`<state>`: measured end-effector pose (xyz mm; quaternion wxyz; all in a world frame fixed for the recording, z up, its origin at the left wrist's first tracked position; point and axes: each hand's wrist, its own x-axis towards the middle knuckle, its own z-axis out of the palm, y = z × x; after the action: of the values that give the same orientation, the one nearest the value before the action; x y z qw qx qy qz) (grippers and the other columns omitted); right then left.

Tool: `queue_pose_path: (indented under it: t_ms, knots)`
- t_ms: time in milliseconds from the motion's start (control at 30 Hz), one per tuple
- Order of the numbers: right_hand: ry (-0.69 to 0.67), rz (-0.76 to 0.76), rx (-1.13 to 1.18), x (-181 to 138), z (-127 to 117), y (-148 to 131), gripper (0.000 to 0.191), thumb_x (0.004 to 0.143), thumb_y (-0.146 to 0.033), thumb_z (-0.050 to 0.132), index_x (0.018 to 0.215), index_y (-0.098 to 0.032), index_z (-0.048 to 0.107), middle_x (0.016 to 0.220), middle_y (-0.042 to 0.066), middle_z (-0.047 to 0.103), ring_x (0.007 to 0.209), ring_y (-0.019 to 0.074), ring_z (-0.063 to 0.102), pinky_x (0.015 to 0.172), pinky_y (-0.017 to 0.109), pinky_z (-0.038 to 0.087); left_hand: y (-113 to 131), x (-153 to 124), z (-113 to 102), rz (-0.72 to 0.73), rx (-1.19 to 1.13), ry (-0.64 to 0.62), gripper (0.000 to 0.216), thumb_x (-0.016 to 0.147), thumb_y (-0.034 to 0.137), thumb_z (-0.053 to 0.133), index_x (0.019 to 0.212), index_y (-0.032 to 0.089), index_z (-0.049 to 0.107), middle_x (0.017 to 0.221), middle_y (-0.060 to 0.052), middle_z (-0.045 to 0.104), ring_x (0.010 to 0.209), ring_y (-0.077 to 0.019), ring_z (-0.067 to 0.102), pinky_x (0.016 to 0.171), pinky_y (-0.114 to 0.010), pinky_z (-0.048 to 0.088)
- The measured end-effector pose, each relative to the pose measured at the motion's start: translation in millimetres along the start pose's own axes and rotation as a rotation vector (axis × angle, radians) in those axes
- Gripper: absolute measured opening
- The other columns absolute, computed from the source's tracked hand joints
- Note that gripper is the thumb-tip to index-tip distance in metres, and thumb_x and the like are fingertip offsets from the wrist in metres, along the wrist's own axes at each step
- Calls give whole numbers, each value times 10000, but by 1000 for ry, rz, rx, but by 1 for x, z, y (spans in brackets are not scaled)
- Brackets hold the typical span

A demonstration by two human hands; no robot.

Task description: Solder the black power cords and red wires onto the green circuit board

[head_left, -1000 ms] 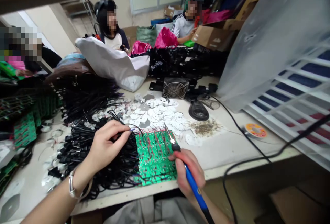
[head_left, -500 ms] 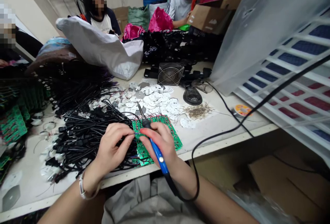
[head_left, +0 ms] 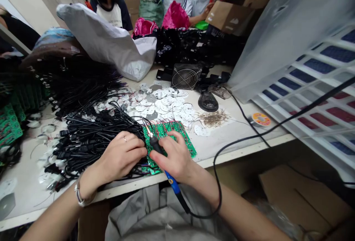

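Observation:
My right hand is closed around a soldering iron with a blue handle, its metal tip pointing away from me over a green circuit board panel. Red wires stand up along the far part of that panel. At the panel's left edge is my left hand, fingers bent and pressed together; whatever they pinch is hidden. Beneath and beyond the left hand lies a heap of black power cables with plugs. The right fingertips cover part of the panel.
White discs are spread behind the panel. Past them stand a fan with a wire guard and a black iron stand. A solder spool lies right, near a white crate. The iron's cord loops right. Two people sit opposite.
My left hand has turned over, its back now facing up with the fingers curled lower by the panel. The iron has drawn back towards me, and the view has shifted slightly.

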<state>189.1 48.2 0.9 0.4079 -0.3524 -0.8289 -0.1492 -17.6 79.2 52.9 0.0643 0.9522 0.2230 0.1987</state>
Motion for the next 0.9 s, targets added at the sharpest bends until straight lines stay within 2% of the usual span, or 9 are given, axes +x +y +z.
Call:
queue_pose_path:
  t_ms: [67, 167, 233, 333, 500, 667, 900]
  knots:
    - [46, 40, 7, 0, -3, 1, 166, 846, -131, 542, 773, -238, 646, 703, 4, 489, 694, 148, 479, 851, 376, 448, -1, 1, -3, -82, -41, 7, 132, 888, 130, 503, 890, 201, 615, 838, -10, 650, 793, -134, 558, 794, -311, 372]
    - [166, 224, 68, -2, -11, -2, 107, 822, -139, 587, 839, -233, 634, 782, 14, 523, 737, 153, 521, 845, 394, 474, 1, 7, -3, -318, -79, 89, 119, 877, 180, 515, 791, 196, 596, 793, 1, 642, 791, -141, 568, 831, -337, 353]
    - [219, 345, 175, -5, -19, -6, 171, 825, -120, 560, 954, -215, 618, 820, 34, 557, 777, 167, 557, 833, 406, 496, 3, 14, 3, -469, -72, 118, 150, 864, 203, 507, 730, 194, 574, 763, 8, 639, 773, -144, 573, 861, -360, 342]
    - [230, 420, 331, -11, -30, -12, 265, 817, -87, 519, 1060, -174, 578, 806, 48, 621, 767, 175, 597, 847, 439, 502, 4, 22, 14, -604, 6, 128, 154, 842, 213, 505, 706, 200, 574, 823, 3, 671, 849, -168, 598, 959, -427, 282]
    - [266, 444, 446, -17, -37, -15, 243, 809, -79, 503, 1027, -165, 571, 711, 16, 656, 619, 144, 621, 816, 443, 503, -2, 23, 27, -639, 71, 144, 143, 821, 212, 522, 691, 203, 579, 892, -18, 698, 938, -201, 611, 1023, -501, 220]
    - [234, 527, 526, -15, -33, -15, 226, 804, -72, 495, 974, -195, 580, 583, -34, 633, 508, 126, 595, 739, 396, 533, -3, 20, 27, -643, 45, 132, 162, 811, 215, 527, 665, 211, 596, 890, -16, 707, 938, -211, 615, 1034, -529, 213]
    - [345, 573, 475, -12, -18, -19, 175, 825, -100, 510, 927, -206, 603, 630, -19, 667, 525, 125, 599, 646, 326, 542, -3, 24, 25, -694, 69, 70, 166, 800, 219, 514, 655, 203, 593, 902, -19, 707, 936, -213, 621, 1028, -523, 240]
